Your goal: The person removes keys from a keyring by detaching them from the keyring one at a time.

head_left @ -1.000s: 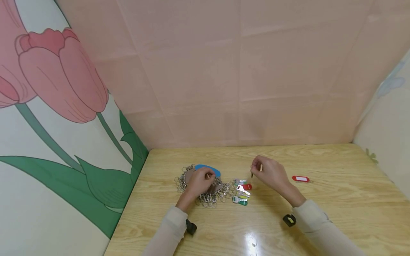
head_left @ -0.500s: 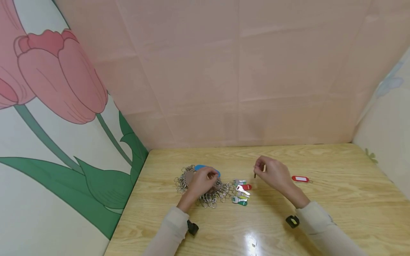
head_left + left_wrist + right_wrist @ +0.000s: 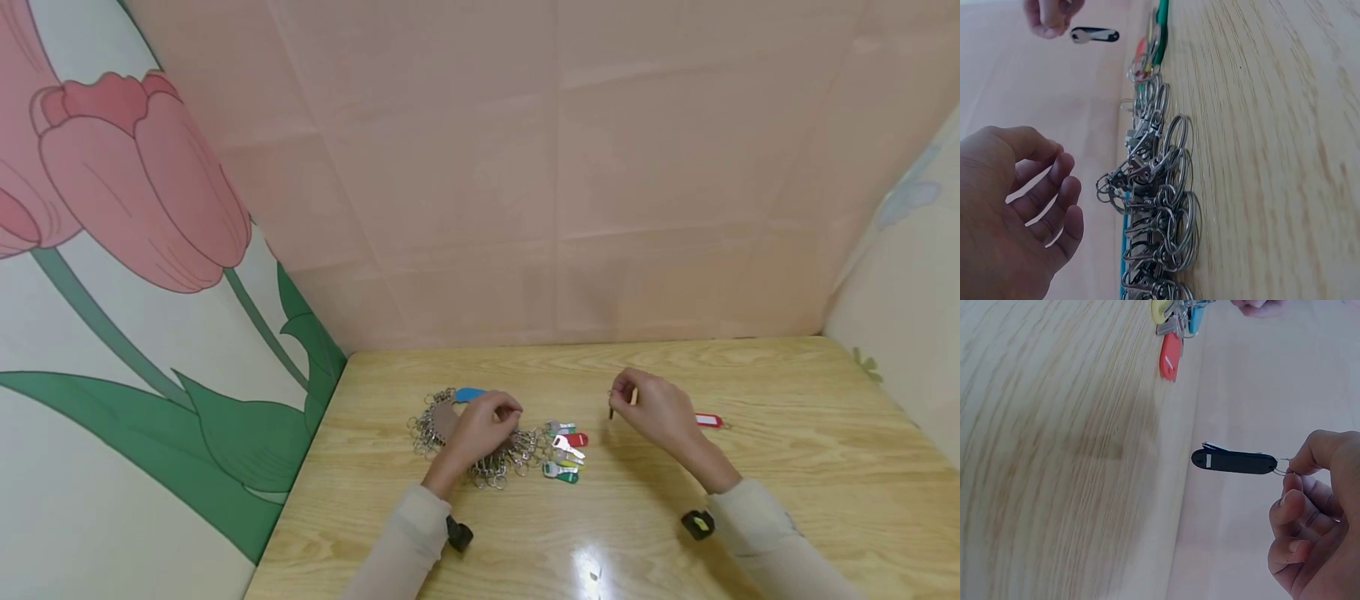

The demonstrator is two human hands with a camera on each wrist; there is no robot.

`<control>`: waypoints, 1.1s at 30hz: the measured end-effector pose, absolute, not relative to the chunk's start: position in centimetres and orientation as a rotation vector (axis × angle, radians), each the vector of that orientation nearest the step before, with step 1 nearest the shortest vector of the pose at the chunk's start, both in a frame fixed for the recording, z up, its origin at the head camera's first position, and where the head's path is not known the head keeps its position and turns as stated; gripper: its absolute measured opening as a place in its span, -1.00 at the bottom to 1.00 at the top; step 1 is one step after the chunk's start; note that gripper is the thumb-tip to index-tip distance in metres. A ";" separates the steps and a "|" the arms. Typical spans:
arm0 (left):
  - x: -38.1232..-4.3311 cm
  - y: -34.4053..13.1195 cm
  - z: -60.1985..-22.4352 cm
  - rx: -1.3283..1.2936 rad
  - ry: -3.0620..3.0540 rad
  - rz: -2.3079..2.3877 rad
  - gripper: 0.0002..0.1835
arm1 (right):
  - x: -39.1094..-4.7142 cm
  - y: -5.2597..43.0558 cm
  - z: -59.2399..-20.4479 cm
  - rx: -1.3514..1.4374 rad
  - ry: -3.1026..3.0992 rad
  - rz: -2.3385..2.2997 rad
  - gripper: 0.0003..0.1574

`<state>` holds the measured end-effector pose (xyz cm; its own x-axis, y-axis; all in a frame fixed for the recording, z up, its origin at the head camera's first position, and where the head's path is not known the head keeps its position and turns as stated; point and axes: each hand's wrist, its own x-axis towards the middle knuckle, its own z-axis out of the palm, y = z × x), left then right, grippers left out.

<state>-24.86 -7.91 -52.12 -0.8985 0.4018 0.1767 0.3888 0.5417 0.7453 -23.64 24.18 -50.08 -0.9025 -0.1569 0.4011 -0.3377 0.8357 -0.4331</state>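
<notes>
Thumb and forefinger of my right hand [image 3: 658, 410] pinch the small metal ring of a black key tag [image 3: 1235, 461], which hangs above the table with a key [image 3: 1082, 36] on it. My left hand [image 3: 480, 429] hovers over a heap of metal clasps with split rings [image 3: 1160, 250]. Its fingers are loosely bent, with the thumb tip by the forefinger, and I see nothing between them. Part of a brown disc [image 3: 444, 419] and a blue piece [image 3: 468, 394] show around that hand.
Between the hands lies a group of keys with tags, including a red tag [image 3: 577, 439], a green tag [image 3: 567, 477] and a silver key [image 3: 567, 447]. Another red key tag [image 3: 708, 420] lies at the right, partly behind my right hand. A pink wall covering [image 3: 555, 208] rises behind the table.
My right hand has moved to the right with the black key tag and now covers part of the far red tag. The left hand has shifted slightly right and down.
</notes>
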 end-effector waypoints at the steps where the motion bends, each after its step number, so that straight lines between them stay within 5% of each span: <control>1: -24.9 -7.8 -52.1 0.703 2.739 1.322 -0.81 | -23.6 24.3 -50.1 0.369 -2.663 0.721 -0.95; 33: -25.5 -5.8 -52.8 0.814 2.771 1.143 -0.80 | -23.4 30.5 -51.8 0.209 -2.698 0.757 -0.94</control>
<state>-25.46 -5.79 -52.81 -0.8620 0.4807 0.1607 0.4542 0.5919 0.6658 -23.39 30.51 -51.76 -0.9347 -0.0515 0.3516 -0.2270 0.8479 -0.4792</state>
